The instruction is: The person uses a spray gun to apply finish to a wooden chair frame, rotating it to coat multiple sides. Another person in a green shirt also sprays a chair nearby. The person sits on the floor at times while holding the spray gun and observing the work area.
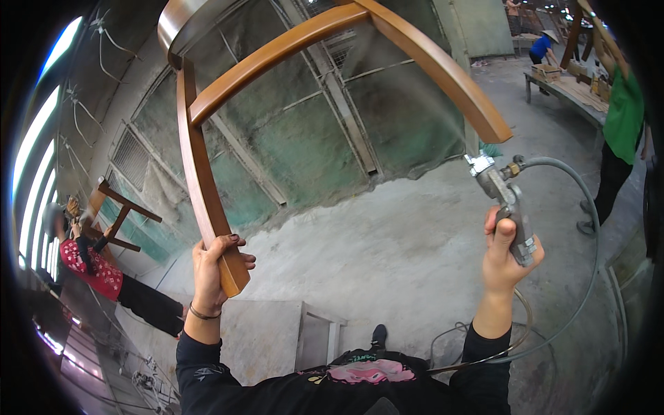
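Facing stained panels (290,131) above grey floor (346,242), left hand (210,266) grips woodwork (198,166), right hand (509,261) holds sprayer (508,197).

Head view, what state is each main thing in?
Glossy brown wooden furniture frame: raised, tilted
Left hand: closed around that frame's leg
Silver metal spray gun: apparently emitting pale mist
Right hand: closed around the gun
Curved grey flexible hose: attached to the gun
Dark brown wooden frame, far left: tilted

The wooden frame (273,54) is looking smooth and glossy. The spray gun (495,184) is showing shiny metal, while its grey hose (547,161) is looking matt. The concrete floor (373,242) is appearing dull and dusty.
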Demonstrator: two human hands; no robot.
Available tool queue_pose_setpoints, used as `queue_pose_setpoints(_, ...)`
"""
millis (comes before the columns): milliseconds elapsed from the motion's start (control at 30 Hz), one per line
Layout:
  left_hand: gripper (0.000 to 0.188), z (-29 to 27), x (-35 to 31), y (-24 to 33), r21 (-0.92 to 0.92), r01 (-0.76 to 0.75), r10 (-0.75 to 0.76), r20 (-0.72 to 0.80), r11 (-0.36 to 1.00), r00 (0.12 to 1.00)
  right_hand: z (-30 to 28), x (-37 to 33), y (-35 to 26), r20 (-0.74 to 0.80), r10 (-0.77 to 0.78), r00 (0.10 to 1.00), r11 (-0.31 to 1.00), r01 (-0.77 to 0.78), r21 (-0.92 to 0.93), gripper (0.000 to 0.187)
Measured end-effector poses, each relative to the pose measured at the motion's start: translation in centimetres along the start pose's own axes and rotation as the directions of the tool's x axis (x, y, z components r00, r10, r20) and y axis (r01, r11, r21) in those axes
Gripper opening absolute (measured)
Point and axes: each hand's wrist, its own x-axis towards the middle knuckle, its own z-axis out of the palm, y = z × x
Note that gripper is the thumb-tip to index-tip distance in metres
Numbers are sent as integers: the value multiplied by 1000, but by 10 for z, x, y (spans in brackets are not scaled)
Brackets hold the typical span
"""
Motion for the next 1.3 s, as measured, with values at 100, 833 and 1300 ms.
queue_pose_setpoints(100,36,0,2,-6,-3,-18,18,9,1000,1000,-10,6,-7,38,-93,995,994,95,-53,52)
queue_pose_setpoints(833,40,-3,-3,-13,-47,-56,56,4,997,998,176,150,-6,-140,-535,833,845,529,-79,45)
queue_pose_setpoints(1300,42,-19,-8,-26,-92,-55,58,26,994,998,197,138,-25,-146,-532,834,846,529,-65,42)
